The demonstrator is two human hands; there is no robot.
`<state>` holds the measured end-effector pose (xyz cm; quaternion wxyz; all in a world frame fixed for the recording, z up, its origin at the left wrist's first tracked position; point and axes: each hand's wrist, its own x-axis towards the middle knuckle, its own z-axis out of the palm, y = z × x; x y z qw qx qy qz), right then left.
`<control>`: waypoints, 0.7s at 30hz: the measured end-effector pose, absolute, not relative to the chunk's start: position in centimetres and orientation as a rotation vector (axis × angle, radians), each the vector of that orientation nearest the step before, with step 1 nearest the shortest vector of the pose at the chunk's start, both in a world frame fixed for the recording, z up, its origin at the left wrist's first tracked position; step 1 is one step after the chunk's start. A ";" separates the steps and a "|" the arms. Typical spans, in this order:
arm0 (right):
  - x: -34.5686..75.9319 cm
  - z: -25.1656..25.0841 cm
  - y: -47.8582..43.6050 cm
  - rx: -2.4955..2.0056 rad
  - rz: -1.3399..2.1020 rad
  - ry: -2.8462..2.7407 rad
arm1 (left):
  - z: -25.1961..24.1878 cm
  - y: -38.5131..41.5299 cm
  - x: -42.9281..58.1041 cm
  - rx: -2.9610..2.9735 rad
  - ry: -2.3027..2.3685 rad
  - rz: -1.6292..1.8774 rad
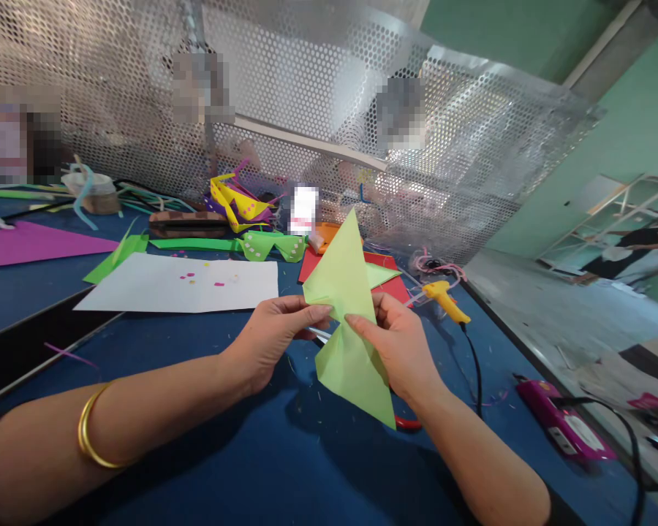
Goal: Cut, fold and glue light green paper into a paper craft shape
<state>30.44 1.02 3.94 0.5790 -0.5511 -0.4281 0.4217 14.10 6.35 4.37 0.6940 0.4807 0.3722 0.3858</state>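
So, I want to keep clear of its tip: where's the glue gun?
The glue gun is right of centre in the head view, on the table, beyond the right hand and just right of the red sheet.

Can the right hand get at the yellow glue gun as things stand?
Probably, once freed: the yellow glue gun lies close beside the right hand, with no visible barrier between. But that hand is pinching the light-green paper.

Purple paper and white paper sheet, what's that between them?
In the head view, a bright-green piece of paper lies between the purple paper and white paper sheet.
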 end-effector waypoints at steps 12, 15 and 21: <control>29.7 4.1 0.3 -1.353 1.125 -0.995 | 3.5 6.1 14.3 1.199 0.866 0.811; 29.7 3.8 0.4 -1.351 1.115 -0.985 | 3.5 6.0 14.3 1.216 0.858 0.799; 29.8 3.8 0.6 -1.358 1.085 -0.948 | 3.6 6.3 14.2 1.162 0.861 0.825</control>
